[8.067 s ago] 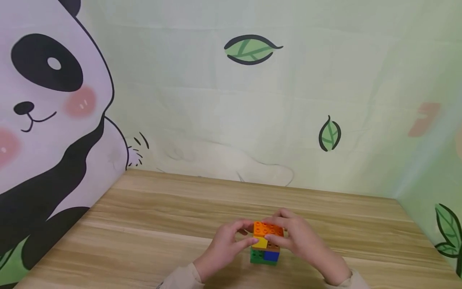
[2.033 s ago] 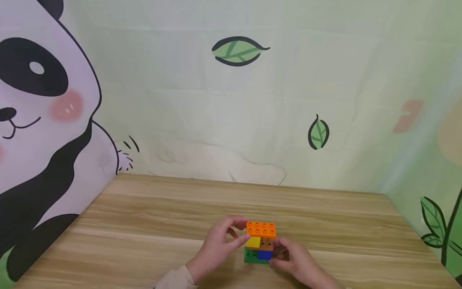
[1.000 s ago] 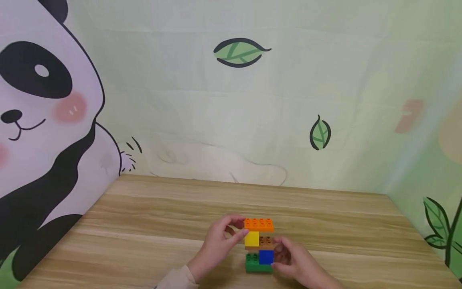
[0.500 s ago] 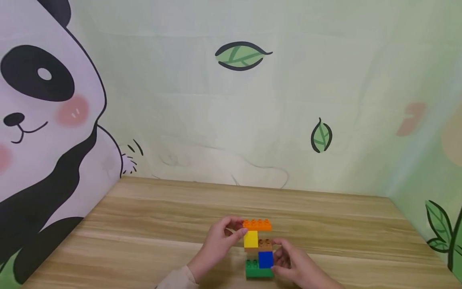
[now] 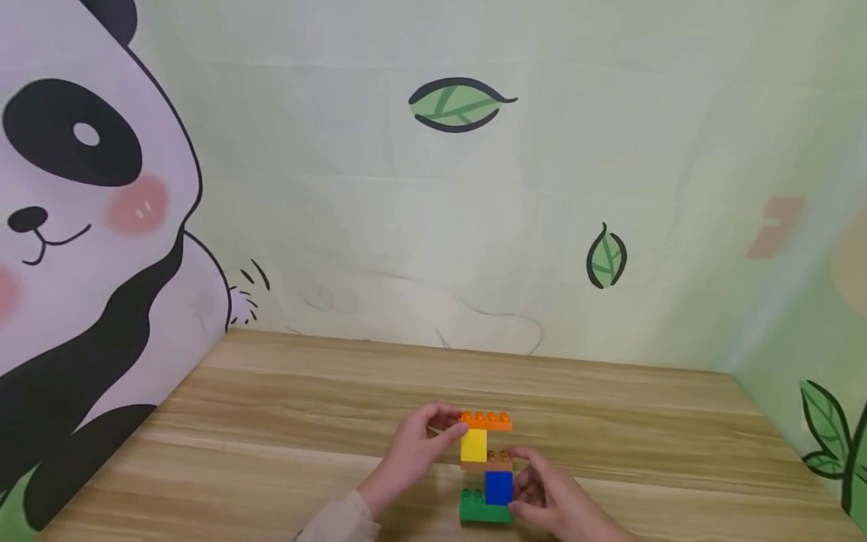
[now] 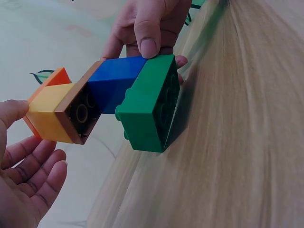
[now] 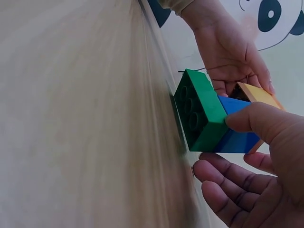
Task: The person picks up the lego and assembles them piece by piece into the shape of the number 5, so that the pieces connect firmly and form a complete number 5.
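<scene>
A stack of toy building bricks is held upright between both hands in the head view. At its top is a thin orange piece (image 5: pixel 486 424), over a yellow brick (image 5: pixel 473 446) on the left. Below runs a thin brown piece (image 5: pixel 486 466), then a blue brick (image 5: pixel 499 488) on the right and a green brick (image 5: pixel 485 513) at the bottom. My left hand (image 5: pixel 413 450) pinches the orange and yellow pieces from the left. My right hand (image 5: pixel 561 488) grips the lower right side, thumb at the seam between blue and green in the right wrist view. The green brick's hollow underside (image 6: pixel 167 102) shows.
A wood-grain table (image 5: pixel 305 421) lies under the hands. Behind it hangs a pale green cloth backdrop (image 5: pixel 339 188) with printed leaves and a large printed panda (image 5: pixel 81 211) at the left. Another backdrop panel borders the right edge.
My right hand has moved from the stack's top down to its lower right side. The stack has tipped so its front faces the head camera, with the studs seen more edge-on.
</scene>
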Available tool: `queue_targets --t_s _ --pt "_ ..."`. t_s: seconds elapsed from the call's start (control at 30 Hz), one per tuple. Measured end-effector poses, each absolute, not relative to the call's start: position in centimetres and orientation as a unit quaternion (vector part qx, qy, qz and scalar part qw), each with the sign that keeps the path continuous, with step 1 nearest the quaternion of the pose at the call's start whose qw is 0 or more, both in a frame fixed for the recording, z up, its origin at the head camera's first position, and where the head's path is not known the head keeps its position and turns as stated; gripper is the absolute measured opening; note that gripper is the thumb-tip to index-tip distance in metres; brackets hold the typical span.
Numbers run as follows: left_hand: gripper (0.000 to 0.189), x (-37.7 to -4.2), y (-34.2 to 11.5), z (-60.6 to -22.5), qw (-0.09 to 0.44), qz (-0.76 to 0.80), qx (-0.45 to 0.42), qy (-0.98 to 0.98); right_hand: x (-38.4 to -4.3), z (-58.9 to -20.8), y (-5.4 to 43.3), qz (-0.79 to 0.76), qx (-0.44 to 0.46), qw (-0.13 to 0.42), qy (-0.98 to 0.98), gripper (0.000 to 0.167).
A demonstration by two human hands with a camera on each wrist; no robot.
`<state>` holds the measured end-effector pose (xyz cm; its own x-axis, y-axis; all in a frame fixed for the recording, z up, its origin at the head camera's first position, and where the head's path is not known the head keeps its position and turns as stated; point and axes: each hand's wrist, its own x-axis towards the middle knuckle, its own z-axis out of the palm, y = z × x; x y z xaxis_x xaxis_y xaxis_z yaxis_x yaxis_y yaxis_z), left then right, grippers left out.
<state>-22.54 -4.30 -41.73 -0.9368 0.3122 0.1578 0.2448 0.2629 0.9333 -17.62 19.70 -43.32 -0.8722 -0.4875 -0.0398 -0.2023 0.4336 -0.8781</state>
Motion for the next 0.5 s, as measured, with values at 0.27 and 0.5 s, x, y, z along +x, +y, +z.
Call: queue_targets --t_s 0.27,0.5 --pt "0.035 -22.97 -3.69 -41.89 0.026 0.587 0.170 0.791 -17.67 -43.72 20.07 -0.509 -0.204 0.139 0.824 0.067" --pt "0.035 -23.51 -3.57 -42.42 0.025 0.595 0.162 0.787 -17.70 -43.72 19.93 -0.498 -0.202 0.122 0.834 0.064"
